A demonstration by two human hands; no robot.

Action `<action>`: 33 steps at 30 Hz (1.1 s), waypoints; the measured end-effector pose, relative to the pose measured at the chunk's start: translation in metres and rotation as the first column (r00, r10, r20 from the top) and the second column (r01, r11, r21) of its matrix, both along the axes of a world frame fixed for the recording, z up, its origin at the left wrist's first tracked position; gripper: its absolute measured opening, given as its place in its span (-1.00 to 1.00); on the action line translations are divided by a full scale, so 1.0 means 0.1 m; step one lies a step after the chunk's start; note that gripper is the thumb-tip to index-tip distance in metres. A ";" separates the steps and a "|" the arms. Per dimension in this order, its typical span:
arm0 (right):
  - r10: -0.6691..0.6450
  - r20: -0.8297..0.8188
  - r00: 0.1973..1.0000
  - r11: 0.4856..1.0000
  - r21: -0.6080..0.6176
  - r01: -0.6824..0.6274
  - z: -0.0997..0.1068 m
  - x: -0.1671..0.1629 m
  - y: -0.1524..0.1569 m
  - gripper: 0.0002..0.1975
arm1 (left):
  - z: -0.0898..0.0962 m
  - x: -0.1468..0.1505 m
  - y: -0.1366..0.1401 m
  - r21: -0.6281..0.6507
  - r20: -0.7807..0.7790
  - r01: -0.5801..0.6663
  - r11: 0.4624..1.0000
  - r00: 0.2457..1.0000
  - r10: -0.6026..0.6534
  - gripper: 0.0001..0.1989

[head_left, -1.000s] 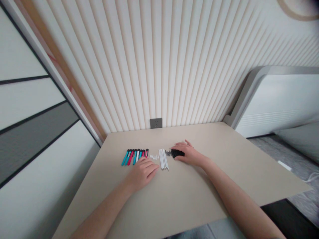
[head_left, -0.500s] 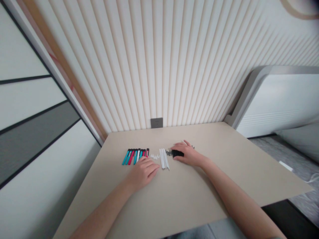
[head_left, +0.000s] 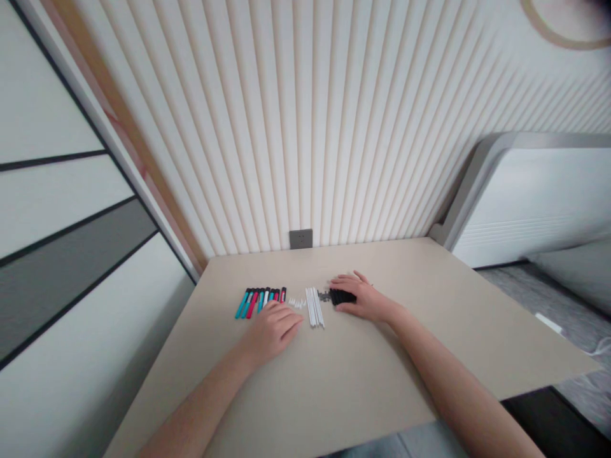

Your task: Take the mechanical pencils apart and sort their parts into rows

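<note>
My right hand (head_left: 360,299) lies over a row of short black pieces (head_left: 342,296), its fingers spread across their far side and the thumb at their near side. The palm hides part of that row. Small dark grey bits (head_left: 324,296) lie just left of it. Thin white rods (head_left: 314,306) are lined up side by side between my hands. My left hand (head_left: 273,327) rests on the table, fingers loosely bent, with nothing visible in it. Beyond its fingers are blue, red and white pen barrels with black ends (head_left: 252,302), partly covered. Tiny white tips (head_left: 296,303) lie between barrels and rods.
The beige table (head_left: 334,381) meets a ribbed white wall (head_left: 300,127) with a dark socket (head_left: 301,238). A white-and-grey cabinet (head_left: 71,318) stands at the left. At the right are a pale headboard (head_left: 539,197) and grey bedding (head_left: 573,267).
My right hand has shifted slightly to the right, and the black pieces show a little more clearly. My left hand stays nearly in place. The camera view has tilted slightly.
</note>
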State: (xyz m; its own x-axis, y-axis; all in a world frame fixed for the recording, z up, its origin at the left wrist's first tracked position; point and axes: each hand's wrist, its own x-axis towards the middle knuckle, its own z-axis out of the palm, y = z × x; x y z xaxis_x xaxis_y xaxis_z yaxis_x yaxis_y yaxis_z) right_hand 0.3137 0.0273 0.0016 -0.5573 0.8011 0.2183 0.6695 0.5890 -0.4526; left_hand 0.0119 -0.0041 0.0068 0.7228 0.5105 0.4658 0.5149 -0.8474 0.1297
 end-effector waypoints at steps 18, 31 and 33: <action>-0.635 -0.621 0.460 0.562 0.039 0.826 -0.54 1.03 0.46 -0.55 | -0.12 -1.19 0.53 0.035 0.426 -0.713 0.700 0.644 0.635 -0.66; -0.591 -0.674 0.443 0.479 0.149 0.865 -0.51 0.88 0.35 -0.37 | 0.01 -1.08 0.25 0.147 0.492 -0.746 0.650 0.625 0.606 -0.34; -0.604 -0.644 0.469 0.535 0.109 0.838 -0.52 0.88 0.35 -0.38 | -0.07 -1.11 0.31 0.111 0.456 -0.685 0.720 0.679 0.576 -0.38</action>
State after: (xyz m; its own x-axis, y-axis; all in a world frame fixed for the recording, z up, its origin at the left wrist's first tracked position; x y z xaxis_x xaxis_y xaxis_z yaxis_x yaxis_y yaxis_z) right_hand 0.4012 0.0626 -0.0507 0.4705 0.6363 0.6114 0.6811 0.1785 -0.7101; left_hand -0.0990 0.0269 -0.0006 0.0174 0.6029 0.7976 0.8957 -0.3638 0.2555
